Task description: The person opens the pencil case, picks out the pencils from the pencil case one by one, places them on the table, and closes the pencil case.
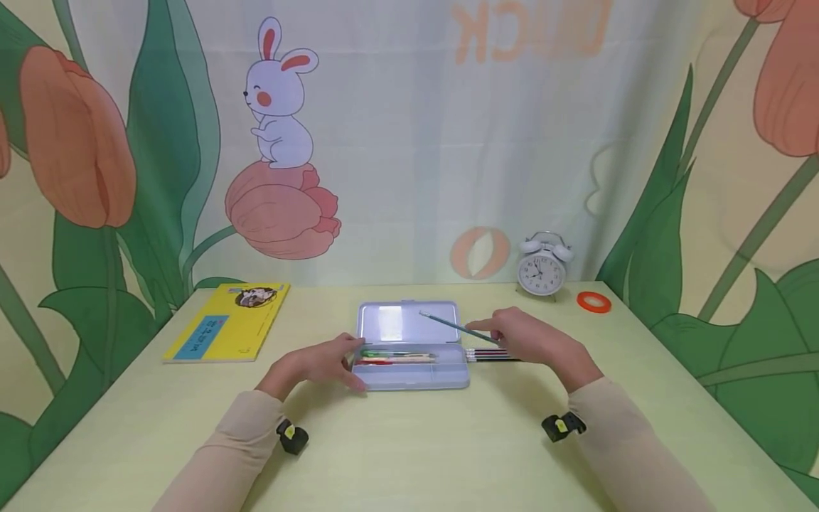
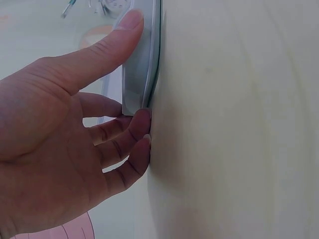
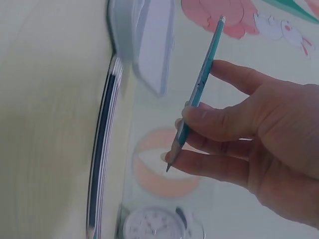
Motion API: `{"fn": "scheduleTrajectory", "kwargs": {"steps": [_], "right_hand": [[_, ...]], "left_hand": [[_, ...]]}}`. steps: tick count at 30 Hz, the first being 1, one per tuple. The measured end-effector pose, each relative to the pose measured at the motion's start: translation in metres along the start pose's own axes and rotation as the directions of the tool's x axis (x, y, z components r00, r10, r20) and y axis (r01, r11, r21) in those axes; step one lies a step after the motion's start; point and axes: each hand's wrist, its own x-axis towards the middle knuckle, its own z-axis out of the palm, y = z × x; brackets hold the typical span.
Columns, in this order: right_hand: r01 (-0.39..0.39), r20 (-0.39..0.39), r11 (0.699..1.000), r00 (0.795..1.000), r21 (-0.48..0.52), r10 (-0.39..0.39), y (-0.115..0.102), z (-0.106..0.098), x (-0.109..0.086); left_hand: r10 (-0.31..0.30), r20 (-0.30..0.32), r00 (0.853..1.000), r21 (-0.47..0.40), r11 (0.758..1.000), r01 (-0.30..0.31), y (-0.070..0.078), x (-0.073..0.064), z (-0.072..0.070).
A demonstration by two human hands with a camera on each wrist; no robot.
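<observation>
A pale blue pencil case [image 1: 451,378] lies on the table with its lid [image 1: 390,324] swung back. Several pens and pencils [image 1: 398,358] are in its compartment. My left hand [image 1: 328,361] holds the left end of the case, thumb along the front wall and fingers bent at the corner in the left wrist view. Above the right side of the case, my right hand [image 1: 530,337] pinches a teal pencil [image 3: 202,77] between thumb and fingers, its sharpened point facing down in the right wrist view. Several dark striped pencils [image 3: 103,144] lie against the case's right end, below that hand.
A yellow book [image 1: 233,323] lies at the back left of the table. At the back right stand a white alarm clock [image 1: 541,273] and a roll of orange tape [image 1: 593,302]. A printed curtain [image 1: 397,178] hangs behind the table.
</observation>
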Motion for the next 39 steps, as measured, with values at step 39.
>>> {"fn": "scheduleTrajectory", "kwargs": {"steps": [39], "right_hand": [[-0.339,0.332,0.911,0.909,0.236,0.253,0.069,0.006,-0.064]], "left_hand": [[-0.015,-0.02,1.0,0.017,1.0,0.015,-0.001,0.002,0.003]]}}
